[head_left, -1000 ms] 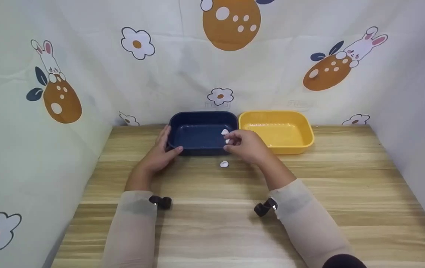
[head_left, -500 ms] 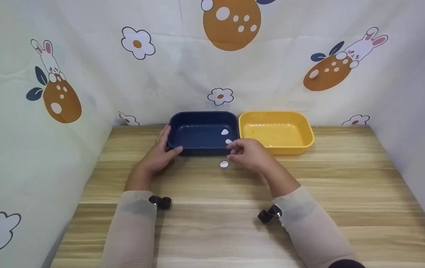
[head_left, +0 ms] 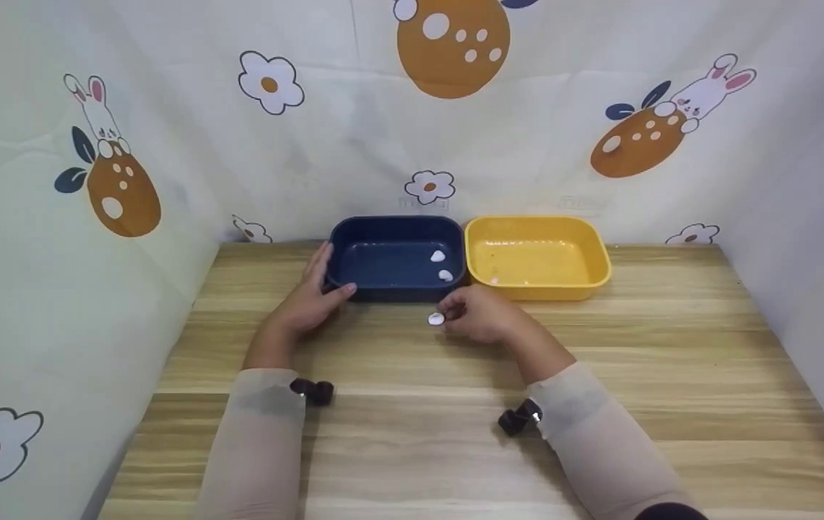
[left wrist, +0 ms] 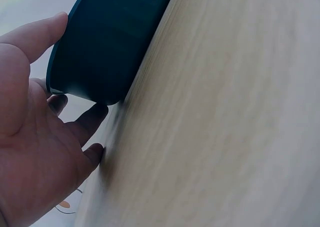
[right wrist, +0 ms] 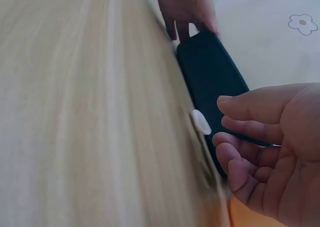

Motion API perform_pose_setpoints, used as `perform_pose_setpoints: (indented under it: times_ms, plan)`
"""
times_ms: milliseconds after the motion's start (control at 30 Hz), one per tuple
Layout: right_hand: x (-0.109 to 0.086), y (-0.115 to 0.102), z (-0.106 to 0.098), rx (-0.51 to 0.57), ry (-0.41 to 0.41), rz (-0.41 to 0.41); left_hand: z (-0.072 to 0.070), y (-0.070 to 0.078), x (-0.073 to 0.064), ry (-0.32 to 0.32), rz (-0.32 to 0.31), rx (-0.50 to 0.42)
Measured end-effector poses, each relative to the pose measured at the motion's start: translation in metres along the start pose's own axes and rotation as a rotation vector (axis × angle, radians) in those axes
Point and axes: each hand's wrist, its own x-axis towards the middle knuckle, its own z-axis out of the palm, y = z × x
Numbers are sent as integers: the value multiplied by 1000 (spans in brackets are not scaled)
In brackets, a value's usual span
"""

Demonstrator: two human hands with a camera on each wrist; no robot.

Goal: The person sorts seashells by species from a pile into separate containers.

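Note:
My left hand (head_left: 310, 296) holds the left end of a dark blue box (head_left: 397, 293), its thumb at the front rim and its fingers spread along the side. In the left wrist view that same box (left wrist: 110, 42) shows its outer wall beside the fingers. My right hand (head_left: 482, 314) is low in front of the boxes, fingertips right at a small white pebble-like piece (head_left: 435, 318) on the table. The right wrist view shows a gap between thumb and fingers, with the white piece (right wrist: 201, 122) just beyond them. Two similar white pieces (head_left: 445, 275) lie inside the dark blue box.
A yellow box (head_left: 549, 292) stands against the dark blue one on its right, with a tiny pale spot near its front left corner. Both stand at the back of the wood-grain table (head_left: 397, 433), before a printed cloth backdrop (head_left: 339, 144).
My right hand has drawn back from over the dark blue box's right end to the white piece on the table, uncovering the two pieces inside. My left hand stays put.

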Motion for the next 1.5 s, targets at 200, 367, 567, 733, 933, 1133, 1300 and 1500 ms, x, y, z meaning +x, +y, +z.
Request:
perform_pose_setpoints:
  times_ms: [200,367,567,733,933,1133,1300,1500]
  plan:
    - [5,7,7,19,11,-40,2,0,1,1,-12,-4]
    - [7,10,12,30,19,-81,2,0,2,4,-12,-11]
    - [8,11,15,4,12,-96,2,0,2,5,-12,-20]
    - [8,11,17,-17,-4,-102,2,0,1,5,-9,-7]
    - [8,9,17,-35,-1,-119,1,0,1,4,1,-4]
    - [7,6,16,-51,-1,-108,0,0,1,1,4,-19]
    - [4,0,13,-40,-4,-88,0,0,1,5,13,-16]
    - [-1,-7,7,3,11,-85,1,1,0,7,8,-14]
